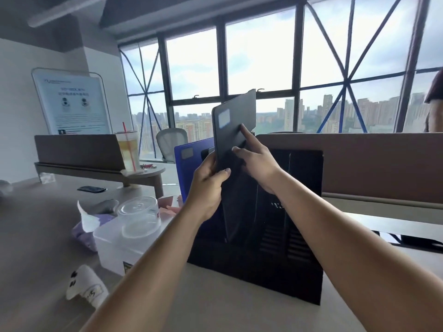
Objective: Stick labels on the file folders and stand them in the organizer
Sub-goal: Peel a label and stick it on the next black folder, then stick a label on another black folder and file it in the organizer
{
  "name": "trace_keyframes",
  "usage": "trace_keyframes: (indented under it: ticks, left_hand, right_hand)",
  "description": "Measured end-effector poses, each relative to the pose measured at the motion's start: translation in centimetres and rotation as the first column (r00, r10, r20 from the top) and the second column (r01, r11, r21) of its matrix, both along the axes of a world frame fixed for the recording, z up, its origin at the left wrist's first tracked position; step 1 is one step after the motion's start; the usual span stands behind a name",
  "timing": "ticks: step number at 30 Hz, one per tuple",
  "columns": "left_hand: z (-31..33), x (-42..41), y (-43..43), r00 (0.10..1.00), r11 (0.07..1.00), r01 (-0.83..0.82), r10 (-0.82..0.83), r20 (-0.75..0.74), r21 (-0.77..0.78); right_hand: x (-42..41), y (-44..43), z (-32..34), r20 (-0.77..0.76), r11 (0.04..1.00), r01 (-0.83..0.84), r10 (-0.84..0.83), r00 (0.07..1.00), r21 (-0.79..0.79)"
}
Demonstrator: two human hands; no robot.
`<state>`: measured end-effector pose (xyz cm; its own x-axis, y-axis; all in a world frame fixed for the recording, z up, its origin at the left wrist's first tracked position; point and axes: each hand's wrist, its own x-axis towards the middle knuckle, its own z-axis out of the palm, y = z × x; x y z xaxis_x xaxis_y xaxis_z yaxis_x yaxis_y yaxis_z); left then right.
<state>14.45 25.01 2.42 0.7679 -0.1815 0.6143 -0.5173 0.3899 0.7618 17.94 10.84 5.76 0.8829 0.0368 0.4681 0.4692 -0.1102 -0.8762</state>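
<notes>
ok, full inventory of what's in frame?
black folder: 1, black, held tilted above the organizer
blue folder: 1, blue, upright at the organizer's left side
labels: 2, pale, one near each folder's top left corner
organizer: 1, black, on the desk, centre
clear box: 1, clear, desk left of the organizer
round tub: 1, clear, on the box
tissue pack: 1, purple, left of the box
drink cup: 1, clear with red straw, raised shelf, far left
phone: 1, black, flat on the desk
office chair: 1, grey, by the window
left hand: grips the black folder's lower left edge
right hand: forefinger straight on the folder's face
</notes>
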Motion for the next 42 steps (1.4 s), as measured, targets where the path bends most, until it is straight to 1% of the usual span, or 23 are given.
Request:
trace_keyframes:
  ticks: [2, 4, 6, 9, 10, 13, 15, 17, 19, 21, 24, 27, 31, 33, 34, 35, 36, 37, 38, 39, 40, 41, 42]
  left_hand:
    - [-0.4, 0.5, -0.3, 1.0, 1.0, -0.012, 0.012, -0.018, -0.008]
    - [-1.8, 1.1, -0.4, 0.998, 0.999, -0.046, 0.046, -0.042, 0.015]
    - [-3.6, 1.7, -0.1, 0.989, 0.986, -0.127, 0.134, -0.063, 0.109]
    - [-6.2, 2.0, 0.4, 0.946, 0.895, -0.286, 0.321, -0.048, 0.341]
    - [-6.5, 1.8, 0.6, 0.929, 0.863, -0.326, 0.368, -0.04, 0.387]
    - [-6.5, 0.6, 1.1, 0.886, 0.798, -0.418, 0.464, -0.001, 0.434]
    - [-7.0, -0.4, 2.0, 0.833, 0.741, -0.481, 0.553, -0.019, 0.468]
    - [-8.1, -1.7, 2.8, 0.81, 0.73, -0.499, 0.585, -0.049, 0.468]
    - [-9.1, -3.6, 2.9, 0.818, 0.738, -0.485, 0.573, -0.055, 0.468]
    - [-9.9, -5.4, 1.6, 0.856, 0.736, -0.427, 0.517, -0.028, 0.526]
    - [-11.0, -8.0, -1.9, 0.935, 0.727, -0.255, 0.353, -0.028, 0.638]
    - [-12.2, -9.9, -6.9, 0.983, 0.681, -0.087, 0.176, -0.047, 0.727]
    - [-14.3, -12.5, -16.2, 0.997, 0.61, 0.056, -0.08, -0.009, 0.791]
    - [-15.6, -13.9, -20.9, 0.98, 0.546, 0.095, -0.197, 0.017, 0.832]
    - [-16.4, -14.5, -23.2, 0.968, 0.504, 0.095, -0.247, 0.038, 0.858]
    - [-17.0, -15.1, -25.3, 0.954, 0.469, 0.072, -0.289, 0.076, 0.88]
    - [-17.6, -15.7, -27.2, 0.937, 0.446, 0.03, -0.325, 0.13, 0.894]
    - [-18.1, -16.3, -29.0, 0.914, 0.441, -0.019, -0.357, 0.195, 0.897]
    - [-18.5, -16.9, -30.7, 0.886, 0.447, -0.059, -0.389, 0.254, 0.893]
    - [-18.9, -17.4, -32.2, 0.858, 0.446, -0.086, -0.422, 0.294, 0.891]
    - [-19.2, -18.0, -33.4, 0.835, 0.438, -0.104, -0.449, 0.318, 0.893]
    - [-19.5, -18.5, -34.4, 0.821, 0.424, -0.119, -0.466, 0.329, 0.898]
    - [-19.8, -18.8, -35.1, 0.813, 0.411, -0.135, -0.474, 0.338, 0.902]
  right_hand:
    - [0.6, -0.1, -0.2, 0.002, 0.999, 0.022, -0.022, 1.0, -0.023]
    - [1.0, -0.3, -1.3, -0.018, 0.994, 0.059, -0.061, 0.998, -0.091]
    - [1.4, -0.4, -3.1, -0.043, 0.983, 0.08, -0.088, 0.995, -0.168]
    - [1.5, 0.2, -5.7, -0.048, 0.963, 0.065, -0.08, 0.996, -0.26]
    - [1.4, 0.6, -6.4, -0.04, 0.954, 0.067, -0.083, 0.996, -0.294]
    - [0.7, 1.1, -7.7, -0.031, 0.917, 0.078, -0.097, 0.995, -0.391]
    - [-0.1, 0.8, -7.9, -0.027, 0.894, 0.079, -0.102, 0.994, -0.44]
    - [-1.8, -0.1, -8.2, -0.034, 0.881, 0.086, -0.116, 0.993, -0.466]
    - [-3.9, -2.1, -8.7, -0.042, 0.839, 0.098, -0.142, 0.989, -0.535]
    - [-6.3, -4.7, -9.5, -0.062, 0.777, 0.094, -0.169, 0.984, -0.622]
    - [-10.7, -9.4, -10.8, -0.03, 0.656, 0.14, -0.241, 0.97, -0.742]
    - [-16.2, -15.2, -12.3, 0.038, 0.567, 0.266, -0.381, 0.924, -0.779]
    - [-25.1, -24.1, -14.6, 0.035, 0.467, 0.4, -0.614, 0.788, -0.789]
    - [-29.9, -28.7, -15.5, 0.043, 0.35, 0.415, -0.72, 0.693, -0.84]
    - [-32.3, -30.9, -15.8, 0.044, 0.264, 0.405, -0.791, 0.61, -0.875]
    - [-34.6, -33.0, -16.1, 0.051, 0.166, 0.38, -0.864, 0.501, -0.91]
    - [-36.8, -35.1, -16.4, 0.065, 0.072, 0.335, -0.922, 0.381, -0.94]
    - [-38.8, -36.9, -16.9, 0.075, 0.002, 0.277, -0.961, 0.266, -0.961]
    - [-40.6, -38.5, -17.3, 0.072, -0.036, 0.213, -0.984, 0.163, -0.976]
    - [-42.1, -39.8, -17.9, 0.053, -0.04, 0.154, -0.995, 0.082, -0.987]
    - [-43.3, -40.8, -18.5, 0.028, -0.025, 0.11, -0.999, 0.029, -0.994]
    - [-44.1, -41.6, -19.1, 0.009, -0.008, 0.08, -1.0, 0.007, -0.997]
    - [-44.6, -42.3, -19.7, 0.012, -0.011, 0.056, -1.0, 0.017, -0.998]
